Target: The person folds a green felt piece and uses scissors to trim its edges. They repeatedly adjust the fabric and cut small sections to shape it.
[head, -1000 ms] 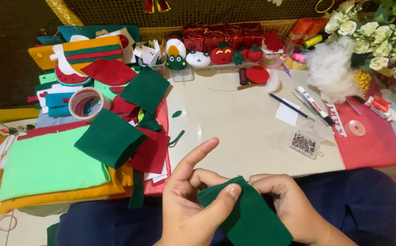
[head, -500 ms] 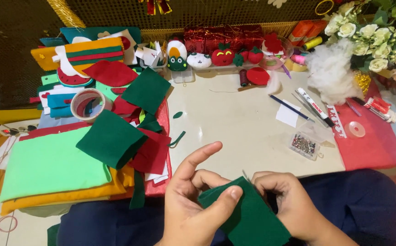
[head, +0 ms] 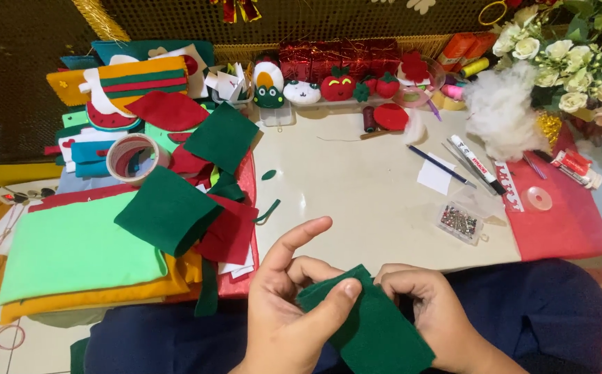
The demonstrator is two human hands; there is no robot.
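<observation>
Tape roll (head: 133, 158), pin box (head: 459, 223) and white stuffing (head: 500, 109) lie on the table (head: 356, 201).

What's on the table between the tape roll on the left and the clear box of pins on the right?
In the head view, between the tape roll and the pin box lie dark green felt pieces, red felt, then bare table.

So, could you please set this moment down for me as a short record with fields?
Setting: white craft table seen from a head camera
Left hand: pinches the edge of a dark green felt piece, index finger raised
Right hand: grips the same felt from the other side
Left of hands: stacked felt sheets in light green, orange and red, plus a tape roll
Right of hands: clear box of pins, pen, white stuffing
Far edge: small felt toys
</observation>
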